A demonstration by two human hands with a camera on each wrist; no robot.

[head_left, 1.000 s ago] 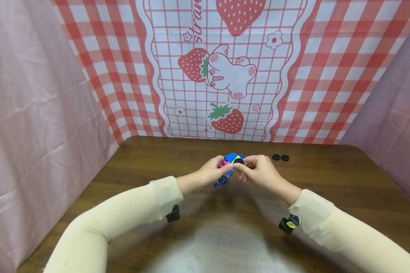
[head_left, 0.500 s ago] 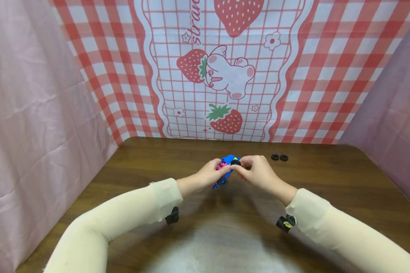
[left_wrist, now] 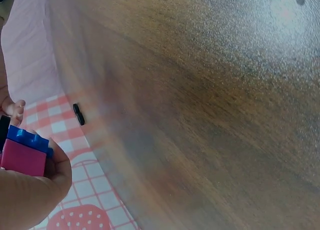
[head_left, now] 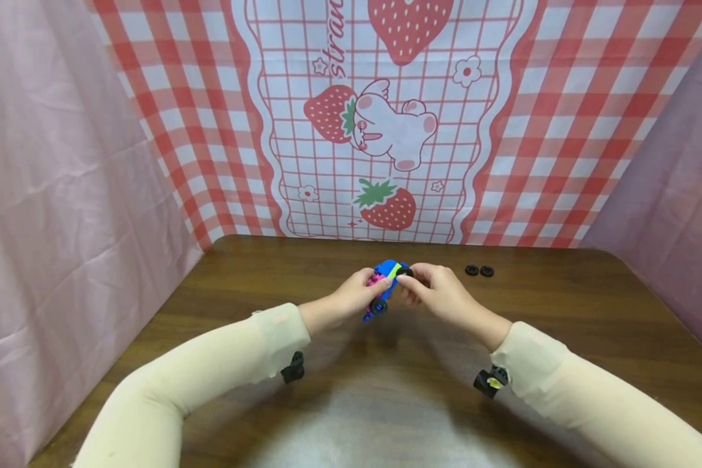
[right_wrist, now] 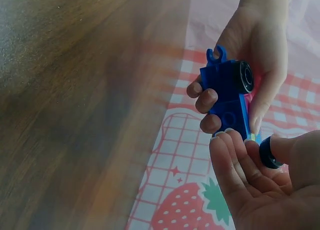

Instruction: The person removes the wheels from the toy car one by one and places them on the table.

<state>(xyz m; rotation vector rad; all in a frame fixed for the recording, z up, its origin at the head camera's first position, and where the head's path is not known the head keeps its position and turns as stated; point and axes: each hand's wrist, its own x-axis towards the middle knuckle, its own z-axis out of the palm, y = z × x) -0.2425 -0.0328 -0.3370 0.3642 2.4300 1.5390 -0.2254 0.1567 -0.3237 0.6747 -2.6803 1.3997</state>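
A small toy car (head_left: 388, 268) in blue, pink and yellow-green bricks is held up over the table. My left hand (head_left: 353, 292) grips its body, with the thumb on the near side; in the right wrist view its fingers (right_wrist: 206, 100) curl round the blue underside. One black wheel (right_wrist: 244, 77) sits on the car's side near a blue clip end. At the car's other end, my right hand (head_left: 444, 292) pinches a black tyre (right_wrist: 270, 152) between thumb and fingers, close beside the body. Whether that tyre touches the car, I cannot tell.
Two more black tyres (head_left: 480, 270) lie side by side on the brown wooden table (head_left: 538, 305), beyond my right hand. A red-and-white strawberry cloth (head_left: 351, 195) hangs behind the table, and pink curtains (head_left: 93, 195) hang at both sides.
The car has shifted slightly left and its tilt has changed. The tyre at my right fingertips has risen a little and shows at a flatter angle. The loose tyres stay put.
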